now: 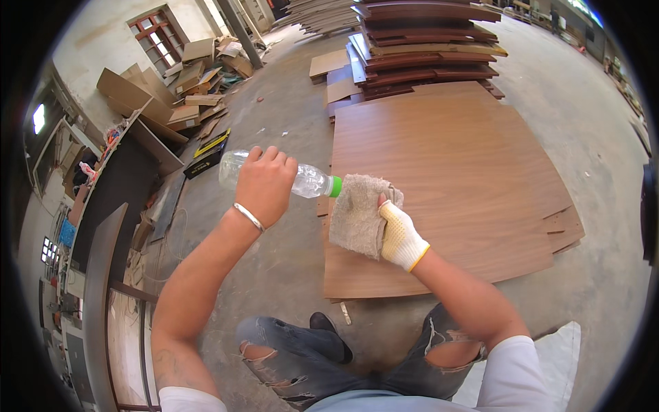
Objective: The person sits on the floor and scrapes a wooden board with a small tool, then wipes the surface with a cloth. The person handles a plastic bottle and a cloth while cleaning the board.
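My bare left hand (266, 184) is wrapped round a clear plastic bottle (312, 181) with a green cap. The bottle lies nearly level, its cap against or just beside the edge of a folded grey-beige cloth (358, 216). In a white knitted glove with a yellow cuff, my right hand (401, 237) grips that cloth, thumb on top and the other fingers mostly hidden. Both are above the near left part of a brown wood-grain panel (446, 178), which tops a low stack. Whether the cloth touches the panel I cannot tell.
Beyond the panel rises a tall stack of dark reddish-brown boards (425, 51). Flattened cardboard and boxes (199, 75) are heaped at the far left. A dark workbench (113, 185) runs along the left side. A white sheet (559, 357) lies at the lower right.
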`<act>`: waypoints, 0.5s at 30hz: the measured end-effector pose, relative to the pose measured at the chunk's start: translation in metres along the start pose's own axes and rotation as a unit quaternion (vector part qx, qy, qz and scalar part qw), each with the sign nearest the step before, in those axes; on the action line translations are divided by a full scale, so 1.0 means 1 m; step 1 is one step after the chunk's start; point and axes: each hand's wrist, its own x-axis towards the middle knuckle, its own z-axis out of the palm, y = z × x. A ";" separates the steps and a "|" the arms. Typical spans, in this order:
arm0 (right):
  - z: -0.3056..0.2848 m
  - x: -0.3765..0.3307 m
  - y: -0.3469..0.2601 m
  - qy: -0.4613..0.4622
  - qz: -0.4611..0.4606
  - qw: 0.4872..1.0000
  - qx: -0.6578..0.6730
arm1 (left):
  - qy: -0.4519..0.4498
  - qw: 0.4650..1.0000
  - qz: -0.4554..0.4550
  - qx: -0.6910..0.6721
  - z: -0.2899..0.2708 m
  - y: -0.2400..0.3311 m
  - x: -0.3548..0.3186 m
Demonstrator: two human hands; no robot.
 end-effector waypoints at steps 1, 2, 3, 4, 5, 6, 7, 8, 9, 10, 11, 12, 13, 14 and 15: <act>-0.001 0.001 -0.001 -0.009 0.002 1.000 0.000 | -0.008 1.000 0.005 -0.004 -0.005 0.004 0.002; -0.003 0.002 -0.002 -0.018 0.004 1.000 0.000 | -0.015 1.000 0.011 -0.009 -0.009 0.011 0.002; -0.005 0.003 -0.003 -0.027 0.005 1.000 0.001 | -0.022 1.000 0.017 -0.014 -0.013 0.018 0.002; -0.002 0.003 -0.001 -0.048 0.009 0.999 0.011 | -0.031 0.999 0.018 -0.017 -0.020 0.025 -0.005; 0.000 0.002 -0.002 -0.066 0.008 0.998 0.019 | -0.038 0.999 0.021 -0.022 -0.026 0.035 -0.012; 0.001 0.000 -0.003 -0.083 0.008 0.996 0.027 | -0.044 0.998 0.025 -0.028 -0.029 0.041 -0.015; 0.000 -0.001 -0.004 -0.075 0.008 0.997 0.029 | -0.026 0.999 0.011 -0.030 -0.026 0.040 -0.016; 0.000 -0.001 -0.005 -0.067 0.008 0.997 0.030 | -0.008 0.999 -0.003 -0.031 -0.020 0.036 -0.019; 0.000 -0.002 -0.005 -0.059 0.008 0.998 0.032 | 0.010 0.999 -0.017 -0.032 -0.017 0.033 -0.021; 0.000 -0.005 -0.006 -0.067 0.013 0.997 0.040 | 0.018 0.999 -0.029 -0.036 -0.017 0.032 -0.019; 0.000 -0.010 -0.007 -0.076 0.017 0.996 0.047 | 0.027 0.998 -0.040 -0.039 -0.017 0.030 -0.015; 0.000 -0.014 -0.008 -0.085 0.021 0.995 0.054 | 0.035 0.997 -0.052 -0.043 -0.017 0.029 -0.013; 0.002 -0.017 -0.006 -0.076 0.024 0.996 0.045 | 0.035 0.997 -0.042 -0.045 -0.017 0.032 -0.014; 0.005 -0.021 -0.004 -0.066 0.028 0.997 0.036 | 0.034 0.998 -0.032 -0.046 -0.017 0.037 -0.016; 0.008 -0.024 -0.002 -0.056 0.031 0.998 0.026 | 0.034 0.998 -0.022 -0.048 -0.018 0.041 -0.020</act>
